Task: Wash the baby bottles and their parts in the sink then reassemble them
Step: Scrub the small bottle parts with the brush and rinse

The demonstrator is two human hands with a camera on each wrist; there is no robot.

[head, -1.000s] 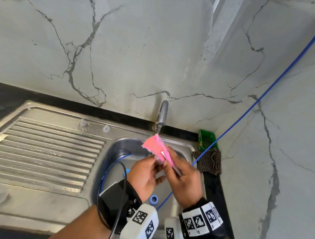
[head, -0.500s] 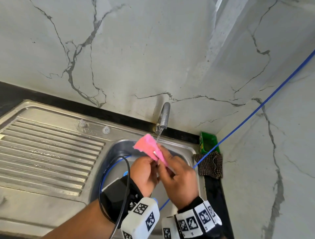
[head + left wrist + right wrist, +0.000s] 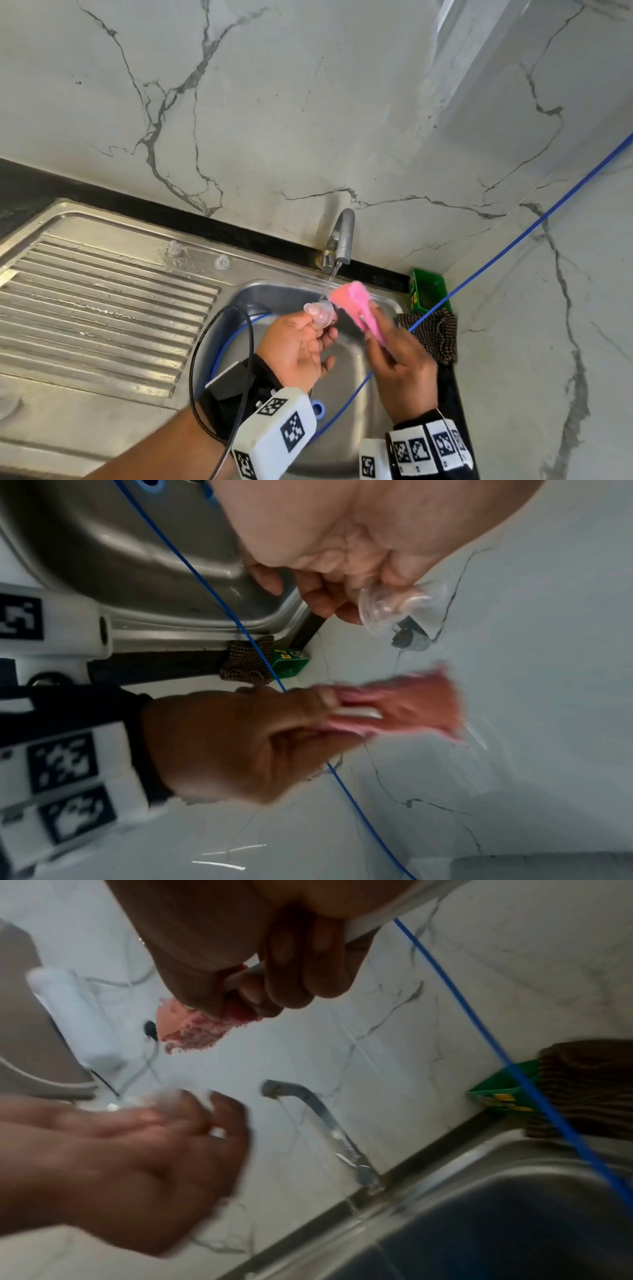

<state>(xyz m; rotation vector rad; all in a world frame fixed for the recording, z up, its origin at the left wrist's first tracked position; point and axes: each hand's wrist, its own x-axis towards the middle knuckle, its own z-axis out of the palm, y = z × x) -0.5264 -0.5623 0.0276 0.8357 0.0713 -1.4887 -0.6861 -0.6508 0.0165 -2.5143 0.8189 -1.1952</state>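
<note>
My left hand (image 3: pixel 310 334) pinches a clear silicone bottle nipple (image 3: pixel 320 311) and holds it under the thin stream from the tap (image 3: pixel 342 240), over the sink (image 3: pixel 260 291). The nipple (image 3: pixel 387 607) shows clearly in the left wrist view at my fingertips. My right hand (image 3: pixel 383 342) grips a pink sponge brush (image 3: pixel 356 305) by its white handle, just right of the nipple and apart from it. In the right wrist view the pink sponge (image 3: pixel 195 1028) sticks out below my curled fingers. Two more clear nipples (image 3: pixel 174 248) (image 3: pixel 222 263) sit on the sink's back ledge.
A blue bottle ring (image 3: pixel 318 409) lies in the basin beside my left wrist. A ribbed steel draining board (image 3: pixel 96 308) spreads to the left. A green box (image 3: pixel 426 291) and a dark woven cloth (image 3: pixel 435 329) occupy the right corner. A blue cable (image 3: pixel 513 245) crosses diagonally.
The hands have come apart: the sponge brush moved right, off the nipple. My left hand now holds the nipple under the running water.
</note>
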